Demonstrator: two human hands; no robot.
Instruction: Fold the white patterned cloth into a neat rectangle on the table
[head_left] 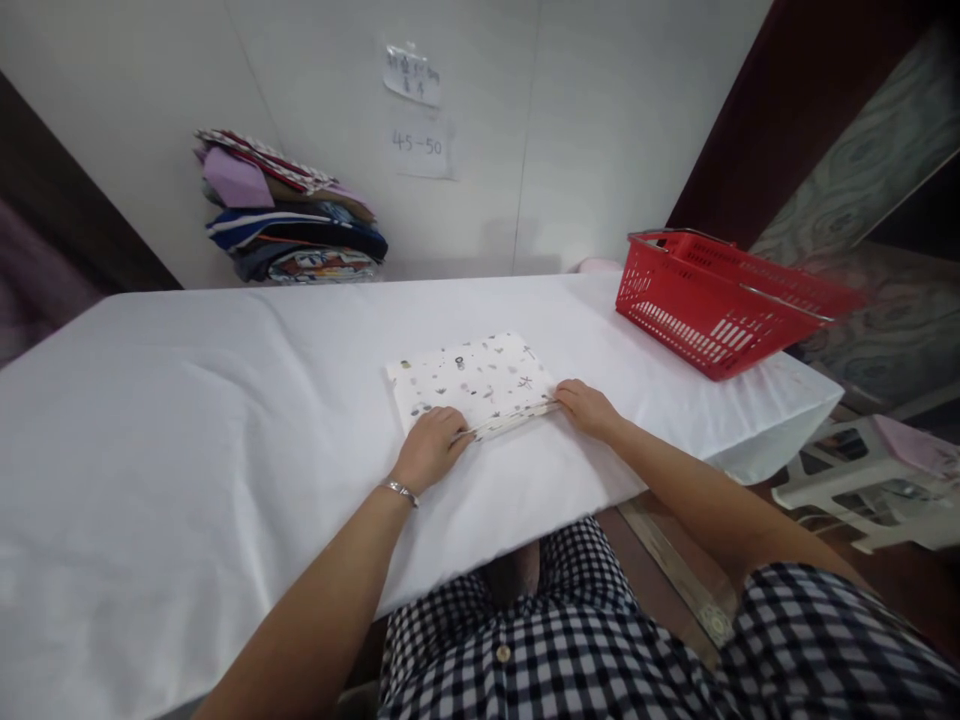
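Folded printed cloth [471,384] under "45-50" note [418,146]

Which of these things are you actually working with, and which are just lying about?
In hand: folded patterned cloth, with left hand and right hand at its near edge.
Lying about: red basket, pile of fabrics, paper notes.

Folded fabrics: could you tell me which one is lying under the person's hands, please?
The white folded cloth with small printed motifs, flat mid-table; left hand and right hand press its near edge. The other fabrics sit stacked against the wall.
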